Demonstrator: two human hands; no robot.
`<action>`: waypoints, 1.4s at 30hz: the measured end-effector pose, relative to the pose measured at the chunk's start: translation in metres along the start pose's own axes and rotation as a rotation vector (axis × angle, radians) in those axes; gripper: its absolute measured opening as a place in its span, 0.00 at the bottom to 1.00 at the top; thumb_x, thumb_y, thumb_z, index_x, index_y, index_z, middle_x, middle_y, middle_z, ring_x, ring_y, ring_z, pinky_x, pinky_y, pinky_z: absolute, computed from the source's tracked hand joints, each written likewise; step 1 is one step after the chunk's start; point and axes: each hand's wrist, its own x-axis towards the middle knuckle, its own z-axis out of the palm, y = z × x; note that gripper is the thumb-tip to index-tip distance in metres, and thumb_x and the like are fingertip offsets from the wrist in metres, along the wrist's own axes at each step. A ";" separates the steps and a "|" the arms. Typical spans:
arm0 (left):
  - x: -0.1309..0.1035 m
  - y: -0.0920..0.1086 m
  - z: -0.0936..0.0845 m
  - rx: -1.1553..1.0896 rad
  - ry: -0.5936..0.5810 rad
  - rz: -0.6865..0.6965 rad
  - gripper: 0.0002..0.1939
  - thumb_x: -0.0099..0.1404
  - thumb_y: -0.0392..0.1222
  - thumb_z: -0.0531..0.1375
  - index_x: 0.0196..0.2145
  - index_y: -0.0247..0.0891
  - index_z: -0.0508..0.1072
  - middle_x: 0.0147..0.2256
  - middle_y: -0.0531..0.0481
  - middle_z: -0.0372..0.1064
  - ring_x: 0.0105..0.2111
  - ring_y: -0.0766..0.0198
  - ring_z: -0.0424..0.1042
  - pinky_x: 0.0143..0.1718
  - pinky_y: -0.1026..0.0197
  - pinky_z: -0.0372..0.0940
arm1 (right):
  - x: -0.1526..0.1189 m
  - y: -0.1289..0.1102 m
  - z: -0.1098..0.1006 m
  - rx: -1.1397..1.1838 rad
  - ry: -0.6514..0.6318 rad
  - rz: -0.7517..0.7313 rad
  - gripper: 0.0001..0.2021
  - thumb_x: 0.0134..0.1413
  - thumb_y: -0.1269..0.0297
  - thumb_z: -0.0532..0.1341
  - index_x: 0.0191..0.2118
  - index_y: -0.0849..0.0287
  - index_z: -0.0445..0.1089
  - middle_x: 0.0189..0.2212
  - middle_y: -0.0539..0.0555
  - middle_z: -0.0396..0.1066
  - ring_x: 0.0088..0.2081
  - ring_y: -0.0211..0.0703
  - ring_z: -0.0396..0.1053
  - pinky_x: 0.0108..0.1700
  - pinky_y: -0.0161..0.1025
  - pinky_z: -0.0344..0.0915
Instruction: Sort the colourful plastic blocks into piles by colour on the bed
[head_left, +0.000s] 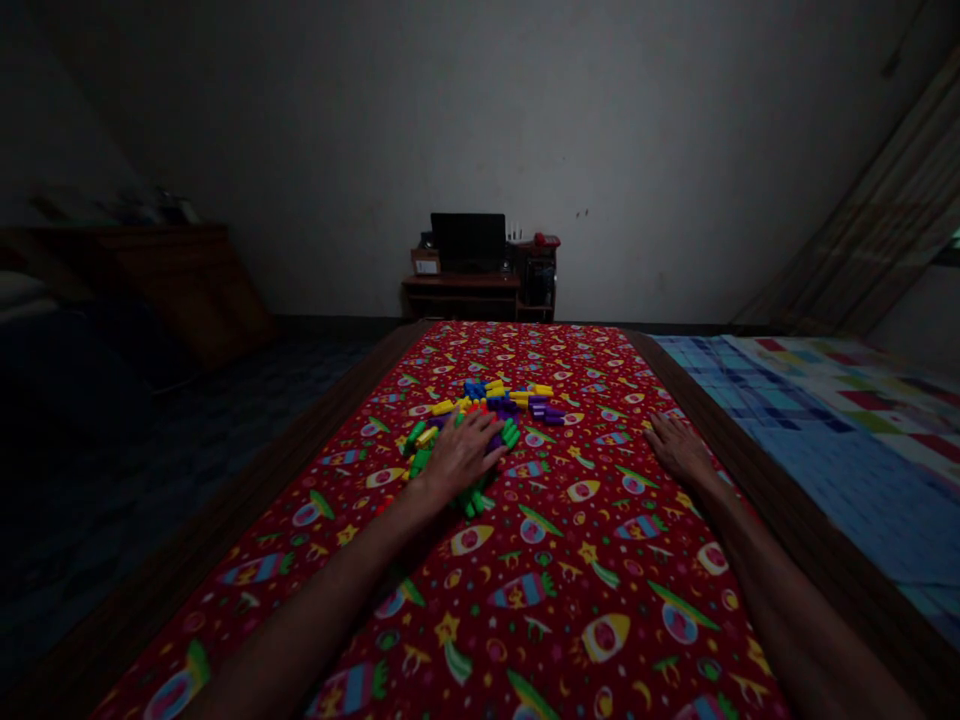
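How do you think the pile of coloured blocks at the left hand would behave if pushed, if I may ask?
The pile of coloured blocks would probably scatter, as pieces lie spread beyond the left hand. Each looks small and plastic-like, so likely light and stiff. Their chunky shapes suggest sliding over the red patterned cloth more than rolling.
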 end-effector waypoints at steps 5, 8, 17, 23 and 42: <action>-0.054 -0.031 -0.018 -0.031 0.018 -0.128 0.25 0.69 0.52 0.50 0.62 0.45 0.60 0.62 0.43 0.58 0.63 0.48 0.53 0.62 0.37 0.48 | 0.003 -0.025 -0.012 0.323 0.117 0.097 0.24 0.60 0.56 0.47 0.52 0.63 0.69 0.50 0.66 0.70 0.54 0.56 0.66 0.54 0.51 0.62; -0.099 -0.033 -0.015 -0.052 -0.072 -0.240 0.35 0.63 0.60 0.56 0.65 0.52 0.52 0.67 0.44 0.46 0.66 0.36 0.40 0.57 0.25 0.43 | 0.022 -0.062 -0.019 0.570 0.134 0.019 0.25 0.61 0.51 0.47 0.57 0.58 0.66 0.52 0.61 0.70 0.53 0.51 0.67 0.53 0.47 0.64; -0.115 -0.021 0.022 -0.200 -0.015 -0.378 0.55 0.52 0.59 0.66 0.67 0.55 0.36 0.69 0.40 0.23 0.66 0.33 0.34 0.59 0.28 0.44 | 0.102 -0.224 -0.001 0.684 0.009 -0.086 0.26 0.66 0.53 0.41 0.47 0.61 0.71 0.45 0.61 0.72 0.49 0.48 0.68 0.53 0.44 0.61; -0.072 -0.030 0.028 -0.310 0.106 -0.308 0.51 0.54 0.52 0.67 0.67 0.53 0.41 0.69 0.44 0.19 0.67 0.40 0.31 0.62 0.37 0.48 | 0.086 -0.290 -0.003 0.829 -0.074 -0.259 0.21 0.66 0.52 0.45 0.50 0.56 0.70 0.49 0.57 0.72 0.50 0.47 0.68 0.53 0.43 0.60; 0.014 -0.093 0.020 -0.347 0.323 -0.451 0.24 0.64 0.46 0.58 0.57 0.43 0.65 0.52 0.45 0.70 0.51 0.54 0.70 0.54 0.51 0.64 | 0.073 -0.243 -0.029 1.306 -0.157 -0.167 0.25 0.58 0.49 0.54 0.54 0.60 0.70 0.51 0.60 0.71 0.50 0.53 0.70 0.46 0.49 0.71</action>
